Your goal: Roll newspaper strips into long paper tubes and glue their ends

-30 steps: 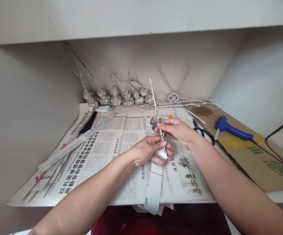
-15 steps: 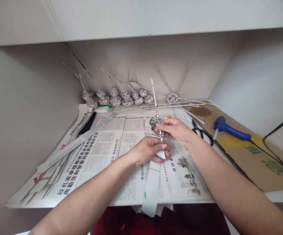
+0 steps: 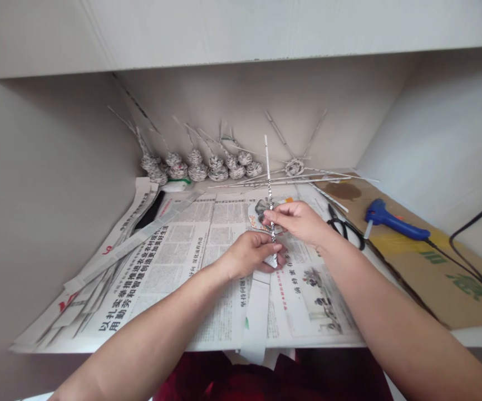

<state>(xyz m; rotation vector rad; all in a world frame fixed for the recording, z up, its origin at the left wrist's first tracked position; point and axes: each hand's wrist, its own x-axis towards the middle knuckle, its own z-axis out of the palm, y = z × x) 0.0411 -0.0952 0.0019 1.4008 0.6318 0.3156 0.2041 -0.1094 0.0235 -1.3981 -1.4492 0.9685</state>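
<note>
paper tube, near-upright above newspaper. left hand: gripping tube's lower end, where paper strip trails toward near edge. right hand: pinching tube higher up. i'd judge: hold strip taut, turn tube evenly, keep wrap snug, angle constant.

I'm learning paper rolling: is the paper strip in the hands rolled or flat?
Partly rolled: a thin tube rises past the right hand, while a flat length runs below the left hand.
</note>
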